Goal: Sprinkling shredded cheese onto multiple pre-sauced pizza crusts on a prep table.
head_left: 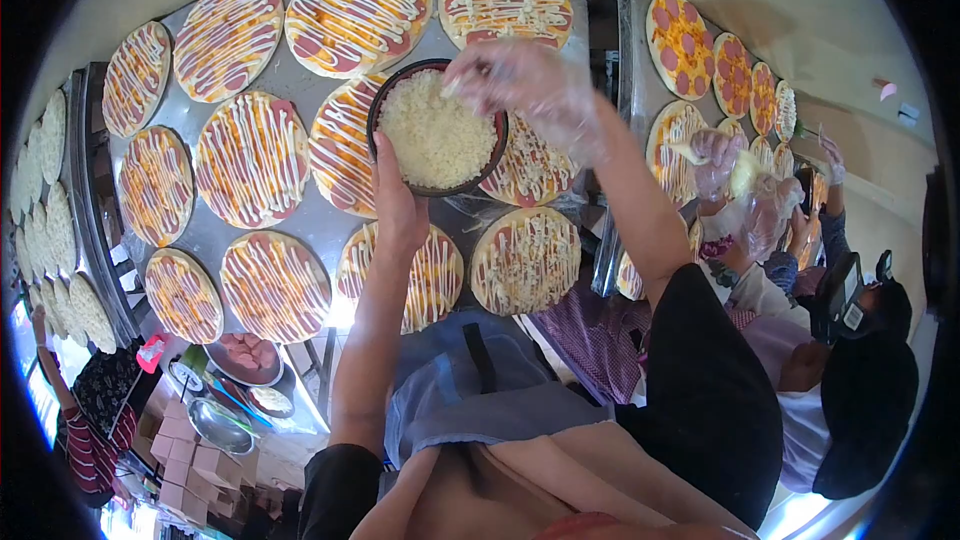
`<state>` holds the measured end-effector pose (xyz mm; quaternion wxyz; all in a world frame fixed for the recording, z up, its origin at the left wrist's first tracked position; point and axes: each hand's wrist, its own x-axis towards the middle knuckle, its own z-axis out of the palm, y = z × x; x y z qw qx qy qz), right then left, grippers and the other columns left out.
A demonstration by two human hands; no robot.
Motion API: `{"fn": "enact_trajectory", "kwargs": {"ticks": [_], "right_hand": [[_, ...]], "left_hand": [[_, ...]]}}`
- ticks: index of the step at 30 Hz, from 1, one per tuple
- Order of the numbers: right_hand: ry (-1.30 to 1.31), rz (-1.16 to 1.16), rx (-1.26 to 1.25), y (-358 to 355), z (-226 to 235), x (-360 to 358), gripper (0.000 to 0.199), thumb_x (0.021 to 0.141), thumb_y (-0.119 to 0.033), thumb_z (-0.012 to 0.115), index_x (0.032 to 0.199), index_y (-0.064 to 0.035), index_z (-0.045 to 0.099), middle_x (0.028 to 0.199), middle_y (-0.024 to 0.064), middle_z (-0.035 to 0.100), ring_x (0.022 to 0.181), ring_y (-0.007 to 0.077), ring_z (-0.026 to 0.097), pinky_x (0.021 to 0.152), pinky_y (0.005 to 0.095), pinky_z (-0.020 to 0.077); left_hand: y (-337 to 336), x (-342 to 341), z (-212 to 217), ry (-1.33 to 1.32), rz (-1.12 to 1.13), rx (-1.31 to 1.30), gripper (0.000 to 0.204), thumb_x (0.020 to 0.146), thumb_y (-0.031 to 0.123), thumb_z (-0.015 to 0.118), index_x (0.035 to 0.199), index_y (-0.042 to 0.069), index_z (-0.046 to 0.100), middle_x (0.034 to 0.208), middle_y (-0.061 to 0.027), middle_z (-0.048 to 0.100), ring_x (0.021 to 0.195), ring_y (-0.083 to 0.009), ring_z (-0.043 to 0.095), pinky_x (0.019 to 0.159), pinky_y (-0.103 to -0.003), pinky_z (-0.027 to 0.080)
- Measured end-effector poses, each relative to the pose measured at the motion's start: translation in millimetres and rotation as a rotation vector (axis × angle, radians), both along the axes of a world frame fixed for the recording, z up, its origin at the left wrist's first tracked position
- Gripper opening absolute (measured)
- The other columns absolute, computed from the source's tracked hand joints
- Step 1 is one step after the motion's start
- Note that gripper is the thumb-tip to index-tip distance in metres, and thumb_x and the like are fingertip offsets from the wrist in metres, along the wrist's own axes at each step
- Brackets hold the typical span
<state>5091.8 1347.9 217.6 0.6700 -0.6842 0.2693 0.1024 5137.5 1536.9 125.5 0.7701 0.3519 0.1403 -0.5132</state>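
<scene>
Head view: left hand (398,202) clamped on cheese bowl (437,128), gloved right hand (520,80) pinched over far rim; tilted bowl could spill cheese onto tabletop (320,220).

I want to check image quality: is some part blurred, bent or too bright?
Head view: the gloved right hand over the bowl of grated cheese looks motion-blurred; the metal table edges bend toward the rim; corners are black; bright glare shows at the lower edge.
</scene>
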Motion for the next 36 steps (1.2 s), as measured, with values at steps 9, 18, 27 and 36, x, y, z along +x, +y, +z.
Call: {"fn": "enact_trajectory", "kwargs": {"ticks": [9, 18, 27, 36], "right_hand": [[0.105, -0.226, -0.245, -139, -49, 3, 0.019, 0.085, -0.016, 0.065, 0.1, -0.0036, 0.063, 0.082, 0.0009, 0.059, 0.071, 0.0084, 0.056, 0.068, 0.0235, 0.0511], [0.209, 0.319, -1.453, -211, -80, 51, 0.023, 0.086, -0.014, 0.054, 0.106, -0.0041, 0.062, 0.101, 0.0131, 0.065, 0.085, 0.0251, 0.064, 0.074, 0.0336, 0.0525], [0.303, 0.61, -1.559, -172, -88, 80, 0.031, 0.084, -0.011, 0.049, 0.112, -0.0089, 0.06, 0.108, 0.0166, 0.062, 0.093, 0.0312, 0.062, 0.077, 0.0365, 0.0516], [0.445, 0.765, -1.579, -148, -93, 82, 0.04, 0.081, -0.005, 0.046, 0.117, -0.0172, 0.059, 0.1, 0.0155, 0.064, 0.087, 0.0298, 0.063, 0.078, 0.0352, 0.0515]], "left_hand": [[26, -3, 3, 0.017, 0.046, 0.022, 0.061, 0.095, 0.051, 0.036, 0.136, 0.006, 0.034, 0.133, -0.0104, 0.045, 0.121, -0.0233, 0.046, 0.099, -0.04, 0.038], [66, -12, 24, 0.057, 0.055, 0.072, 0.061, 0.095, 0.05, 0.034, 0.137, 0.006, 0.031, 0.135, -0.0122, 0.043, 0.121, -0.0271, 0.046, 0.101, -0.043, 0.038], [92, -24, 34, 0.108, 0.025, 0.13, 0.062, 0.095, 0.05, 0.035, 0.136, 0.003, 0.032, 0.133, -0.0142, 0.044, 0.12, -0.0269, 0.047, 0.099, -0.042, 0.04], [105, -33, 33, 0.089, -0.005, 0.169, 0.066, 0.093, 0.052, 0.039, 0.135, 0.001, 0.032, 0.131, -0.0153, 0.046, 0.117, -0.0276, 0.05, 0.097, -0.043, 0.043]]}}
